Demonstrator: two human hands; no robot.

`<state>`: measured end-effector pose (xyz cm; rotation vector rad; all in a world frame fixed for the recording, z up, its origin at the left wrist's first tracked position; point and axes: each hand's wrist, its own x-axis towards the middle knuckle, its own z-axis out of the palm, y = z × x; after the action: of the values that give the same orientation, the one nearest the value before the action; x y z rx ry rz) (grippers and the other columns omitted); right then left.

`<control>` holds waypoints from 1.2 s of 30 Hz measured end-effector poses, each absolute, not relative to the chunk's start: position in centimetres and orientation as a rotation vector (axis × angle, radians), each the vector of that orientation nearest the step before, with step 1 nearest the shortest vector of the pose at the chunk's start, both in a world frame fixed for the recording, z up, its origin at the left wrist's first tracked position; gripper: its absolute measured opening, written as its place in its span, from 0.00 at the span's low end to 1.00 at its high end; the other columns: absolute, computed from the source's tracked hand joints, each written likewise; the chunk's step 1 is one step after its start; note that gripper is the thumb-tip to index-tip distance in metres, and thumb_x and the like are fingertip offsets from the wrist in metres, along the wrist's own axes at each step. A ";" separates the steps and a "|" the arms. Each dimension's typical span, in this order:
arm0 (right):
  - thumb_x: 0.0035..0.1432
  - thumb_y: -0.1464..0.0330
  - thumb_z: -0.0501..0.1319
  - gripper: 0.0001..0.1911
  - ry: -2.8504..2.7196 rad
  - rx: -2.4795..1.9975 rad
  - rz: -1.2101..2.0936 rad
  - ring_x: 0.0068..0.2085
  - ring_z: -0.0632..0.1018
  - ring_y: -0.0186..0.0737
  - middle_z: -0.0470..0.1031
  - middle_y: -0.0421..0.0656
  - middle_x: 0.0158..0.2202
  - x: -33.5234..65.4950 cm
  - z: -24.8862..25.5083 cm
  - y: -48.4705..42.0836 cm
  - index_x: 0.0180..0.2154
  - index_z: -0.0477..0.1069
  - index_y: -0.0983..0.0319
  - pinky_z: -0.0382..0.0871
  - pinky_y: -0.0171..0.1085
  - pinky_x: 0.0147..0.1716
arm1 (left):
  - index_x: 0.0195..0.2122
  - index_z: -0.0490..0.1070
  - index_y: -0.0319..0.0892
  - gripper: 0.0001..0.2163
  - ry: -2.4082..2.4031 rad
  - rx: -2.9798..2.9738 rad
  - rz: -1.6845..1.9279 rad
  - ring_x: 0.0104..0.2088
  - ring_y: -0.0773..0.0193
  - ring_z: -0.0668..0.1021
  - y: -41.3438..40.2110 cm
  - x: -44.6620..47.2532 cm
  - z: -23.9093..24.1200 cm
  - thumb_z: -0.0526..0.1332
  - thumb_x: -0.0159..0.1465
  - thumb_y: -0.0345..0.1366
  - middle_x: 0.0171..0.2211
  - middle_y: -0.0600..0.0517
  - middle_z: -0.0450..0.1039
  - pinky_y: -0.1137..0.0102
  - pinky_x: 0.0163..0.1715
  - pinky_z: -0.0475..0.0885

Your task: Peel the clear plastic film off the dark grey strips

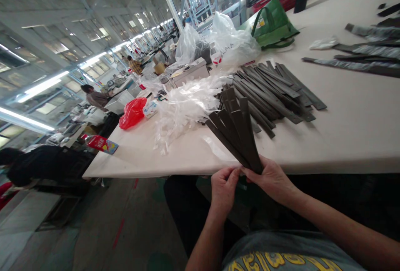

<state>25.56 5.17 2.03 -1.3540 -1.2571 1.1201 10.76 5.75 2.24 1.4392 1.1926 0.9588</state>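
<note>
A fanned bundle of flat dark grey strips [236,127] stands up from the near edge of the long white table [343,129], its lower ends pinched together and its upper ends spread apart. The right hand [273,179] is closed around the gathered base, while the left hand [223,187] is curled beside it with fingertips touching the same ends. Just behind lies a loose pile of similar dark grey strips [271,89], and to its left a heap of crumpled clear plastic sleeves [184,106]. Farther off sit a red plastic bag [133,112] and a green fabric tote bag [271,25].
</note>
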 end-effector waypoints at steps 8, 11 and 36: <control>0.61 0.49 0.53 0.24 -1.464 -1.401 1.224 0.23 0.72 0.38 0.70 0.40 0.20 30.1 0.9 3.0 0.30 0.70 0.62 0.66 0.36 0.27 | 0.23 0.71 0.39 0.15 1.116 0.795 1.208 0.24 0.69 0.75 8.2 9.4 1.6 0.71 0.49 0.46 0.21 0.55 0.71 0.72 0.33 0.72; 0.60 0.45 0.51 0.28 -1.487 -1.418 1.322 0.22 0.71 0.39 0.68 0.42 0.19 31.4 0.4 1.6 0.27 0.70 0.61 0.65 0.36 0.24 | 0.25 0.70 0.39 0.17 1.032 0.629 1.296 0.24 0.71 0.76 9.3 9.5 2.3 0.73 0.47 0.46 0.23 0.55 0.73 0.74 0.32 0.72; 0.55 0.49 0.57 0.21 -1.443 -1.502 1.294 0.20 0.70 0.40 0.67 0.42 0.20 31.9 0.1 0.3 0.23 0.67 0.58 0.67 0.36 0.20 | 0.26 0.71 0.39 0.19 0.993 0.607 1.354 0.28 0.67 0.79 12.0 10.8 2.8 0.74 0.43 0.46 0.26 0.53 0.77 0.71 0.35 0.74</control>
<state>31.88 0.30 0.08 -1.5019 -1.4430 1.2940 10.84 12.04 2.80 0.6072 0.9925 1.3544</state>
